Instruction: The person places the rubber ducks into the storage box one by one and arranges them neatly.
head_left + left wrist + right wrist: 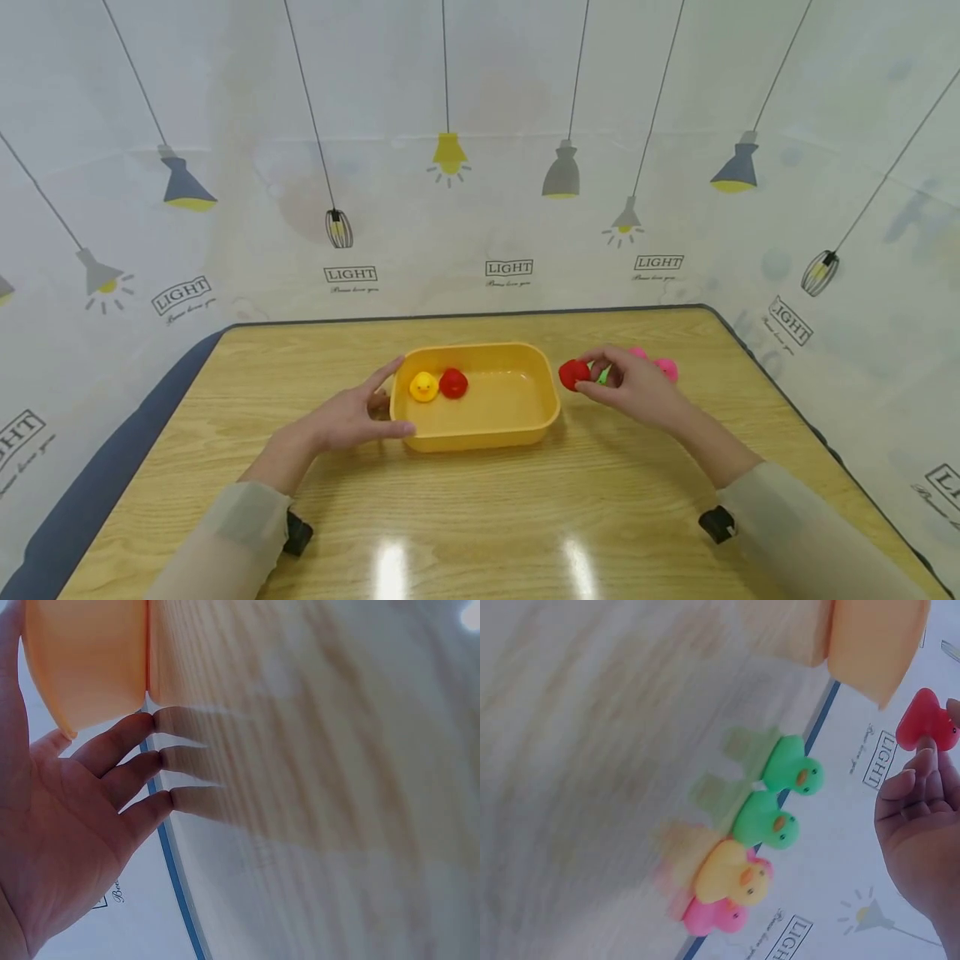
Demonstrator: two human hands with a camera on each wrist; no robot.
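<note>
Your right hand (636, 387) pinches a red duck (573, 374), raised beside the rectangular yellow tub (480, 439) your left hand (351, 416) touches; two ducks (453, 384) sit inside.

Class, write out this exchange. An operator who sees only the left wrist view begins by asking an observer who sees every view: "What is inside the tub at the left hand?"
Observer: A yellow duck and a red one.
Operator: What is the right hand doing?
Observer: It holds a second red duck, outside the tub.
Operator: Any more ducks on the table?
Observer: Yes, two green ducks, among others.
</note>
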